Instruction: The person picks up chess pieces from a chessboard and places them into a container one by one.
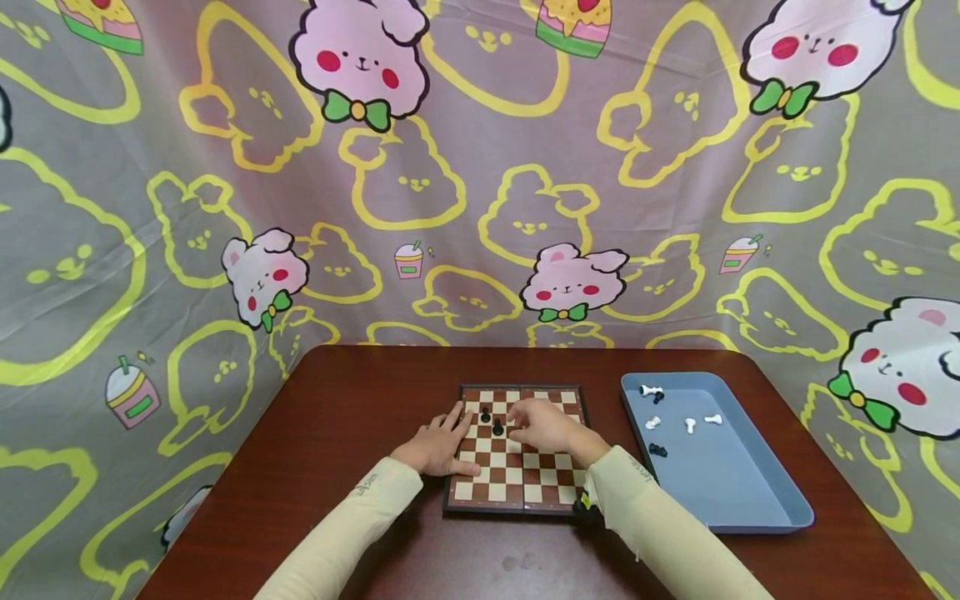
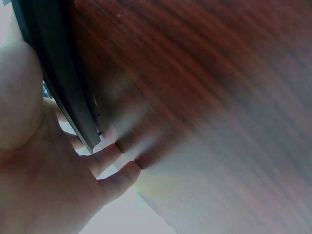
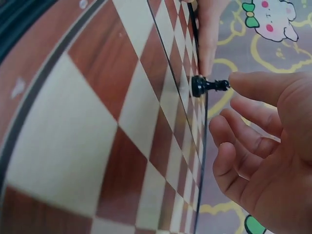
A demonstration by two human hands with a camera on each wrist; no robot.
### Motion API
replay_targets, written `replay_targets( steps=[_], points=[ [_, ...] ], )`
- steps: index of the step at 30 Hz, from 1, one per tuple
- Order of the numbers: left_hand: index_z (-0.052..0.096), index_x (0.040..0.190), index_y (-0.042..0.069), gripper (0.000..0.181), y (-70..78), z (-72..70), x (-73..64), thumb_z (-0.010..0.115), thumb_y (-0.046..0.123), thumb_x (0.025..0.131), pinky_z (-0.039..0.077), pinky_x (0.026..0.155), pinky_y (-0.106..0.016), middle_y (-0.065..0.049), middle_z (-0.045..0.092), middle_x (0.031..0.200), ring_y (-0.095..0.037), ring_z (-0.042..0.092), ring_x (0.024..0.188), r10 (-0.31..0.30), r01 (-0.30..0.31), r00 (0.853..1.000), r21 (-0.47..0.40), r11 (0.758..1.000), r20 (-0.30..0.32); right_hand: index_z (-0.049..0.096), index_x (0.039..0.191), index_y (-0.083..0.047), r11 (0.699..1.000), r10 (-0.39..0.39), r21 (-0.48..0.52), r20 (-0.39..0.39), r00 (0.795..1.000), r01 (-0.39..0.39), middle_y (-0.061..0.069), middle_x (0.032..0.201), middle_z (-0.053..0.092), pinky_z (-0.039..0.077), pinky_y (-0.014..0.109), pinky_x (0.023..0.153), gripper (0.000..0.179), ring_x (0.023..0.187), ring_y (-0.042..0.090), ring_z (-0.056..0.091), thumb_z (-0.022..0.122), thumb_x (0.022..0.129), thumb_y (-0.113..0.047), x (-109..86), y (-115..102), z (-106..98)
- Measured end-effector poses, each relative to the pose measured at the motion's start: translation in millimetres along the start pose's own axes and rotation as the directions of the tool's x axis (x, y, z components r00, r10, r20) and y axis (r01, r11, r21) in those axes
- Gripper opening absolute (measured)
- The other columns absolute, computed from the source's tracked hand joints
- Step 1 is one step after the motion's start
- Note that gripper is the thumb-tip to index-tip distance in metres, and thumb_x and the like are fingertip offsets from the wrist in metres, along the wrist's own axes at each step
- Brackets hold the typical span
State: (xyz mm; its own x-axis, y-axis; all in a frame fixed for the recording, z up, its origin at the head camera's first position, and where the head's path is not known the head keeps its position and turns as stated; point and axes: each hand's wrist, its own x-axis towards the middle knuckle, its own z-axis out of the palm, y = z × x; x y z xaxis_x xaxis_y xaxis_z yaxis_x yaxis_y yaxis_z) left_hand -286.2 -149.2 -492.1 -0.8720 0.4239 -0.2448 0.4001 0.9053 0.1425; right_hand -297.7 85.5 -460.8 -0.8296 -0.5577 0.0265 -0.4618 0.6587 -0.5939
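A brown-and-cream checkered chessboard (image 1: 491, 483) with a dark rim lies on the table. Two black chess pieces, one farther back (image 1: 485, 414) and one nearer (image 1: 498, 427), stand upright on its left half. My left hand (image 1: 435, 446) rests at the board's left edge with fingers spread, its thumb over the squares. In the left wrist view some fingertips (image 2: 129, 170) touch the table beside the rim. My right hand (image 1: 551, 425) hovers over the board, fingers loosely bent, just right of the nearer piece. In the right wrist view a fingertip appears close to the top of a black piece (image 3: 207, 85); contact is unclear.
A blue-grey tray (image 1: 720, 492) stands right of the board, with several white and black chess pieces lying in it. The brown table (image 1: 360, 379) extends around both. A patterned cloth (image 1: 465, 250) hangs behind the table and along its sides.
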Motion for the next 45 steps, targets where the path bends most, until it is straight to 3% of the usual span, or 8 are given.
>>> replay_targets(
  steps=[10,19,36,45],
  points=[
    [0.012,0.154,0.014,0.104,-0.3,2.7,1.5,0.051,0.074,0.078,0.031,0.101,-0.055,-0.011,0.000,0.158,-0.039,0.024,0.136,-0.008,0.008,1.000,0.008,1.000,0.015,0.064,0.114,-0.005,0.998,0.038,0.046,0.017,0.999,-0.039,0.002,0.094,0.064,0.049,0.036,0.070,0.026,0.081,0.015,0.060,0.066,0.090,-0.015,8.4,7,13],
    [0.014,0.154,0.015,0.103,-0.7,2.1,2.8,0.051,0.073,0.078,0.033,0.100,-0.055,-0.012,0.000,0.158,-0.039,0.025,0.136,-0.009,0.009,1.000,0.023,1.000,-0.002,0.062,0.118,-0.006,0.999,0.045,0.026,0.035,0.998,-0.046,0.003,0.099,0.065,0.050,0.036,0.075,0.031,0.089,0.017,0.061,0.065,0.091,-0.020,17.6,9,18],
    [0.014,0.154,0.015,0.104,2.5,2.3,1.7,0.050,0.074,0.077,0.034,0.099,-0.053,-0.011,0.001,0.158,-0.038,0.026,0.135,-0.007,0.007,1.000,0.036,0.999,-0.004,0.065,0.111,-0.011,0.998,0.062,-0.023,0.035,0.997,-0.061,-0.002,0.090,0.064,0.049,0.033,0.067,0.019,0.075,0.010,0.059,0.060,0.094,-0.018,24.5,5,25],
    [0.014,0.154,0.014,0.103,1.3,1.4,1.0,0.051,0.073,0.078,0.034,0.099,-0.054,-0.012,0.001,0.158,-0.039,0.026,0.135,-0.005,0.006,1.000,0.035,0.999,-0.010,0.065,0.109,-0.011,0.999,0.031,-0.019,0.029,0.999,-0.030,-0.001,0.093,0.064,0.048,0.033,0.065,0.017,0.075,0.010,0.059,0.059,0.095,-0.018,19.2,2,16]
  ],
)
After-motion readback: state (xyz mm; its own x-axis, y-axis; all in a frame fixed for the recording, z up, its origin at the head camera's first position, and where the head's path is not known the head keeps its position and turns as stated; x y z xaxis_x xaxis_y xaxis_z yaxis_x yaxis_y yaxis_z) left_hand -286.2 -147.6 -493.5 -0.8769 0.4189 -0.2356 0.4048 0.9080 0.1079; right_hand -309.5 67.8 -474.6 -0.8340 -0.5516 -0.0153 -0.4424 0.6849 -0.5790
